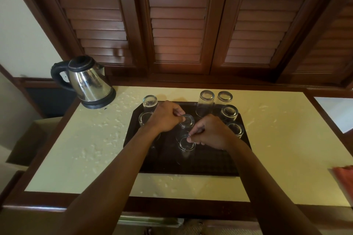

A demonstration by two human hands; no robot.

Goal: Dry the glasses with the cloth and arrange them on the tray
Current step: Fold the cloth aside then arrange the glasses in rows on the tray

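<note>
Our left hand (166, 117) pinches the centre glass (186, 121), right hand (212, 133) pinches the near glass (187, 144); we should set both down gently on the tray (191, 166), apart.

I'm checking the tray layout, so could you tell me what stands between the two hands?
In the head view, an upturned glass stands on the tray between the left hand and the right hand; the left fingers touch its base.

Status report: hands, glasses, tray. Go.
Left hand pinches centre glass; right hand pinches front glass. Both inverted on tray. Cloth lies unused, counter's right edge.
</note>
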